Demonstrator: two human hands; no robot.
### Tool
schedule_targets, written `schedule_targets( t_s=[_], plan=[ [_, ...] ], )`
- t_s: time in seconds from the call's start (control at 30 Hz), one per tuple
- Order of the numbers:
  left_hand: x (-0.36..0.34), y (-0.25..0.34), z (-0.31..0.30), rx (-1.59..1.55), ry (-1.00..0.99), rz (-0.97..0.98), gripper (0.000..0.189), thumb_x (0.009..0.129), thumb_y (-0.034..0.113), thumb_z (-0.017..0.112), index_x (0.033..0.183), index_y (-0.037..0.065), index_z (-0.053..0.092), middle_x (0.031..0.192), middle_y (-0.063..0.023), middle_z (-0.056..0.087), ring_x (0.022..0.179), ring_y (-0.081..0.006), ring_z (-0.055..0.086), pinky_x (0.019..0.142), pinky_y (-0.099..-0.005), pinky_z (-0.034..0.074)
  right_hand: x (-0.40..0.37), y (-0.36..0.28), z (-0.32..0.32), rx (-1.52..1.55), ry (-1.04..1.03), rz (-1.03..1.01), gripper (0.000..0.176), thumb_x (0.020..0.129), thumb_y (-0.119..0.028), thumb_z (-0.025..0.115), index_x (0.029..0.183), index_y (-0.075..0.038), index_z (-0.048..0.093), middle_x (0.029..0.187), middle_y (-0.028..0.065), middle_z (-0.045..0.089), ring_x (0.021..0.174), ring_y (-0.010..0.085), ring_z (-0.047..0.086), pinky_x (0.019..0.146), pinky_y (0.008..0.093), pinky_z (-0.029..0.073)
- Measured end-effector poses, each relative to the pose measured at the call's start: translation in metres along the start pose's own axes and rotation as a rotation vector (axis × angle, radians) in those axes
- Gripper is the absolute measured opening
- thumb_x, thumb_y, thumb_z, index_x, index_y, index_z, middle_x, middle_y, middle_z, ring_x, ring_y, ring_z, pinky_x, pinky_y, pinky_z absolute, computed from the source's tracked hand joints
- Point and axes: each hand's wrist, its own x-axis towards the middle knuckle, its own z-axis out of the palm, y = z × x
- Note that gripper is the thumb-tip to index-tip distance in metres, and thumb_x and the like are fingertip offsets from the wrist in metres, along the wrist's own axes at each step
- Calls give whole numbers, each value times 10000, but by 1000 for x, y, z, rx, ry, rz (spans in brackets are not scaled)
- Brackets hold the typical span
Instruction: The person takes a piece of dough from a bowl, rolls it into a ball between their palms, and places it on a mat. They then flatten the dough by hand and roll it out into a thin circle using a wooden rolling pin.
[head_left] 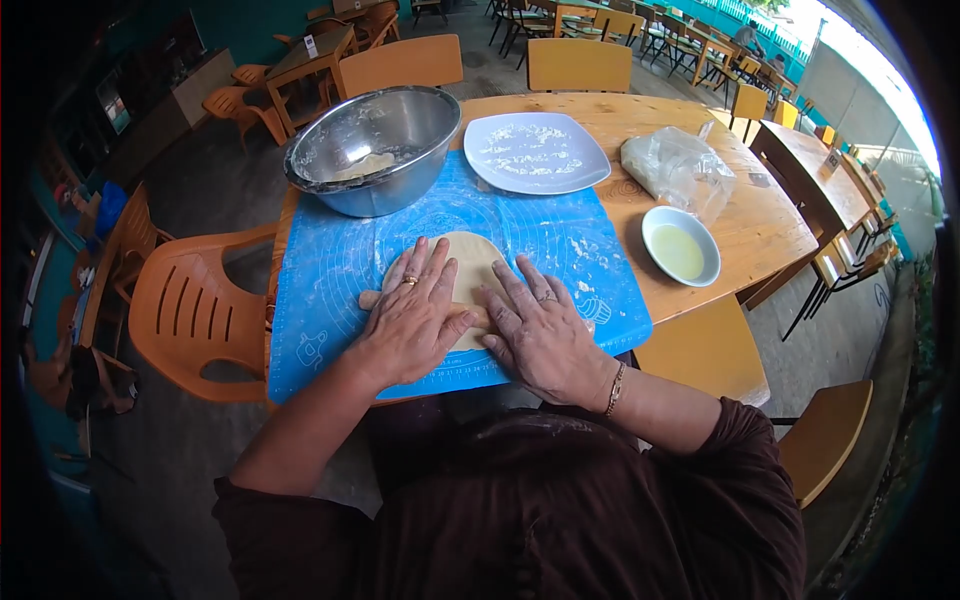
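Note:
A flattened round of dough (468,246) lies on a blue baking mat (325,265) dusted with flour. Across the dough runs a wooden rolling pin (473,315), mostly covered by my hands. My left hand (412,312) rests palm down over the pin's left part, fingers stretched forward onto the dough. Over its right part lies my right hand (543,328), also flat with fingers extended, floury on the back. Neither hand wraps its fingers round the pin.
A steel bowl (372,190) with dough inside stands at the mat's back left. Beside it are a floury white plate (537,152), a plastic bag (680,170) of pale contents and a small bowl (681,246) of yellowish liquid. An orange chair (200,300) stands left of the table.

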Motion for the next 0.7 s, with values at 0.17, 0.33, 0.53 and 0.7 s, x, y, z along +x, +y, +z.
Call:
schedule_targets(
  t_s=[0.17,0.33,0.53,0.7],
  plan=[
    [34,-16,15,44,-37,-155,705,1027,471,327,1442,-98,365,1549,-306,248,1472,-439,167,1209,-503,125,23,19,5,-149,-170,117,730,1015,-527,304,1449,52,398,1537,302,290,1466,469,174,1176,591,148],
    [64,-14,3,4,-207,-310,628,1038,415,335,1466,-44,357,1555,-255,282,1464,-437,188,1210,-485,149,51,39,8,-129,-279,259,739,1023,-538,257,1460,45,380,1524,324,295,1462,474,183,1179,571,166],
    [75,-16,0,-15,-199,-356,664,1038,435,322,1506,-31,258,1569,-256,240,1455,-443,202,1204,-483,180,66,45,0,-29,-449,340,727,1016,-547,275,1493,-1,339,1505,329,322,1437,498,229,1175,549,204],
    [44,-8,6,90,-81,-250,687,1036,439,338,1520,-32,214,1586,-275,163,1479,-441,125,1211,-480,150,32,29,11,-133,-120,176,760,1003,-532,354,1510,28,266,1503,345,302,1435,505,226,1162,587,198]
  ],
)
